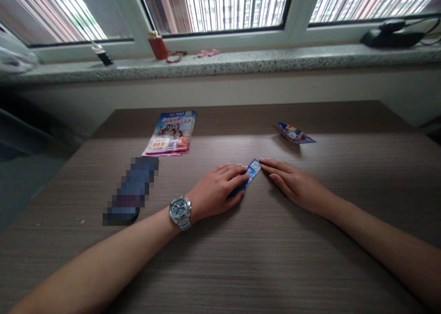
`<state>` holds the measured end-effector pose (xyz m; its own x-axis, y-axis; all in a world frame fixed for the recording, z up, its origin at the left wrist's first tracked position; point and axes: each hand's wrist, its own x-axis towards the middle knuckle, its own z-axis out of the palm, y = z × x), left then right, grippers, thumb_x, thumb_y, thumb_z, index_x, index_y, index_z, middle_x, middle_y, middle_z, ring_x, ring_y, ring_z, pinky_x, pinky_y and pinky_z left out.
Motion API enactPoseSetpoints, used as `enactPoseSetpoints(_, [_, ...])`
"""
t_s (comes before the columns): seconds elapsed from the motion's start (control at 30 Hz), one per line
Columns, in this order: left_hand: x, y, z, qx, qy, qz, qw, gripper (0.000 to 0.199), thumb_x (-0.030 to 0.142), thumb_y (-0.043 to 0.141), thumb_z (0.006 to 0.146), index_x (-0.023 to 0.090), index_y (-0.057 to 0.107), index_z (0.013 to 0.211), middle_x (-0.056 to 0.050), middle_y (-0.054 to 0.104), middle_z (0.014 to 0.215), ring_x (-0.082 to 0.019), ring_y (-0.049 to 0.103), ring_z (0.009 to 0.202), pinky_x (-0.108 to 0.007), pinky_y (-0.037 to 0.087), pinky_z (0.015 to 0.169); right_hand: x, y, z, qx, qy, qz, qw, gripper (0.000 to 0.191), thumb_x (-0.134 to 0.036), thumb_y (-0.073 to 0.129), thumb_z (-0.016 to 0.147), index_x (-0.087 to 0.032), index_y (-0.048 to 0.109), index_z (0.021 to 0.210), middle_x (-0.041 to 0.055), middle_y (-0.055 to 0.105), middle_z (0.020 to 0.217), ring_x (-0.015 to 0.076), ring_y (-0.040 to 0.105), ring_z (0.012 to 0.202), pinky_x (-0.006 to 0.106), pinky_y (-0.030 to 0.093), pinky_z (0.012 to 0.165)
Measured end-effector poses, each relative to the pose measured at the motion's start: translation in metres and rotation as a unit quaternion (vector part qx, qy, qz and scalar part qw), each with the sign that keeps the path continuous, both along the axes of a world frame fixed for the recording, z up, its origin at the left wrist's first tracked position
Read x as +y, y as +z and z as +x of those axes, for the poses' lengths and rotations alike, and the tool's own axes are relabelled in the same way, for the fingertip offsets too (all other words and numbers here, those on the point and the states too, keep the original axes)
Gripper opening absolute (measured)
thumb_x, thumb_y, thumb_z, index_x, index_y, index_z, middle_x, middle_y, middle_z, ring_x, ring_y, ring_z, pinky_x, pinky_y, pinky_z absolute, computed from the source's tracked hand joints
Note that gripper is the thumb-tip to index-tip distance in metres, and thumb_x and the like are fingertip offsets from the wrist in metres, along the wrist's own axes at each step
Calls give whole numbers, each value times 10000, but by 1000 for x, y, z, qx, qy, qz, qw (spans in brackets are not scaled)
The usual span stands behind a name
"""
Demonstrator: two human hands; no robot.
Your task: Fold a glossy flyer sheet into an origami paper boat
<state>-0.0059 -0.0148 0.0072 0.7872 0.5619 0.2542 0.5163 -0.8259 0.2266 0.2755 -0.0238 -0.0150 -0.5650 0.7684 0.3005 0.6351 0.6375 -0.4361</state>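
- Left hand lies palm-down, fingers slightly parted, over a printed blue paper strip mid-worktop; part's hidden beneath.
- Right hand, fingers nearly together, reaches the QR-coded end.
- Danger here: uneven pressure could crease it crookedly; a sideways push could skid it.
- Long axis runs diagonally, QR-coded end towards the far edge, leaning right.

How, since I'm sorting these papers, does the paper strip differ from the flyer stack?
The paper strip looks narrow, the flyer stack broad. The left hand covers part of the strip; the stack lies uncovered. The strip's visible end bears a code square; the stack's top shows a group picture and "89.9". Both are printed, with blue areas.
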Motion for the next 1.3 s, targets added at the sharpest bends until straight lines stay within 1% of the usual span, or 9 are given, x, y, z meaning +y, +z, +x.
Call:
enactPoseSetpoints(0.1, [1, 0, 0, 5, 16, 14, 1000, 435, 255, 555, 967, 210, 564, 1400, -110, 540, 1478, -274, 504, 1376, -462, 410, 1175, 0, 0, 1, 3, -1, 9, 1000, 401, -257, 406, 1063, -181, 580, 1417, 131, 548, 1506, 256, 508, 1397, 501, 430, 1173])
enactPoseSetpoints(0.23, [3, 1, -2, 16, 57, 22, 998, 470, 217, 613, 912, 241, 589, 1381, -105, 575, 1429, -290, 563, 1290, -478, 475, 1096, 0, 1, 3, 0, 0, 28, 1000, 365, -242, 439, 1054, -164, 626, 1357, 150, 577, 1470, 259, 544, 1360, 494, 461, 1148])
enactPoseSetpoints(0.33, [4, 0, -3, 13, 78, 25, 997, 393, 279, 607, 948, 242, 618, 1339, -95, 603, 1396, -277, 601, 1232, -465, 511, 1051, -1, 3, 4, -2, 6, 47, 999, 342, -225, 460, 1044, -151, 654, 1315, 161, 601, 1438, 262, 565, 1336, 481, 486, 1124])
enactPoseSetpoints(0.43, [5, -1, -3, 6, 78, 26, 997, 344, 332, 576, 990, 231, 628, 1315, -72, 633, 1371, -254, 618, 1213, -437, 529, 1034, -2, 3, 4, -2, 15, 63, 998, 321, -216, 484, 1033, -167, 663, 1295, 153, 614, 1422, 261, 573, 1325, 472, 501, 1106])
enactPoseSetpoints(0.63, [5, -3, -1, -10, 75, 34, 997, 330, 298, 570, 995, 211, 644, 1304, -54, 667, 1344, -232, 653, 1178, -407, 546, 1023, -2, 4, 3, 0, 30, 70, 997, 273, -235, 548, 1006, -190, 677, 1243, 138, 646, 1370, 257, 601, 1280, 441, 528, 1065])
enactPoseSetpoints(0.77, [5, -3, -1, -20, 84, 39, 995, 323, 295, 562, 996, 221, 660, 1294, -47, 679, 1334, -225, 688, 1140, -397, 568, 996, -5, 11, -1, -4, 20, 84, 996, 328, -235, 552, 1006, -224, 632, 1323, 137, 640, 1375, 259, 630, 1230, 449, 545, 1030])
enactPoseSetpoints(1.03, [1, 1, 3, -59, 100, 19, 993, 308, 279, 545, 998, 232, 660, 1279, -24, 699, 1310, -196, 710, 1121, -332, 591, 955, -10, 18, -13, -29, 68, 140, 987, 371, -220, 602, 977, -204, 622, 1347, 159, 575, 1447, 305, 532, 1335, 504, 489, 1088])
enactPoseSetpoints(1.2, [0, 4, 4, -68, 101, -1, 993, 278, 273, 535, 1006, 240, 652, 1256, -22, 716, 1272, -187, 724, 1081, -310, 591, 924, -11, 17, -14, -37, 65, 151, 986, 367, -229, 616, 963, -222, 633, 1329, 154, 513, 1507, 323, 494, 1363, 527, 476, 1093])
enactPoseSetpoints(1.3, [1, 4, 4, -69, 105, -18, 992, 241, 273, 546, 1001, 231, 655, 1212, -22, 741, 1197, -190, 740, 1015, -294, 591, 868, -14, 17, -15, -45, 38, 182, 982, 318, -247, 636, 948, -230, 683, 1262, 159, 562, 1415, 338, 507, 1319, 535, 480, 1071])
